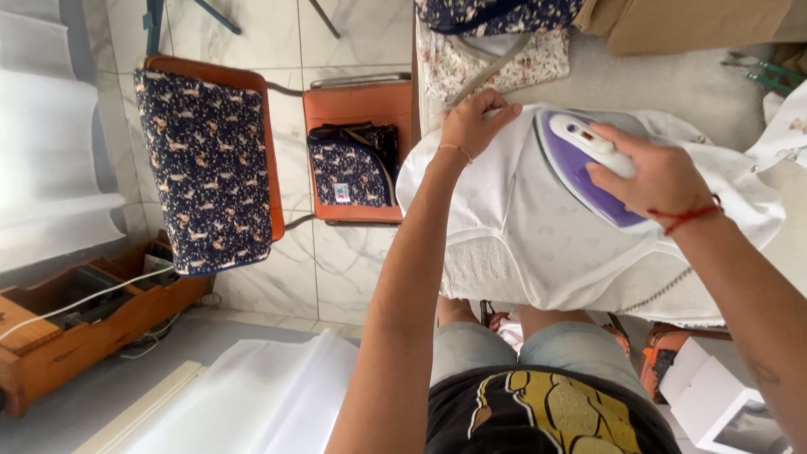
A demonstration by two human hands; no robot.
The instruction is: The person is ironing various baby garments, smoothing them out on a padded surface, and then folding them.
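Marble floor tiles (pixel 336 261) and two orange chairs frame a padded ironing surface (pixel 698 84), where a white garment (pixel 521 227) lies spread beneath both hands. Right hand (pixel 660 176) is closed around the handle of a purple-and-white iron (pixel 580 160), sole flat on the cloth. Left hand (pixel 472 122), just beside the iron's nose, presses flat on the garment's far edge, fingers together. Beyond that hand, dark floral fabric drapes one chair (pixel 206 160); a matching bag (pixel 353 164) rests on the other.
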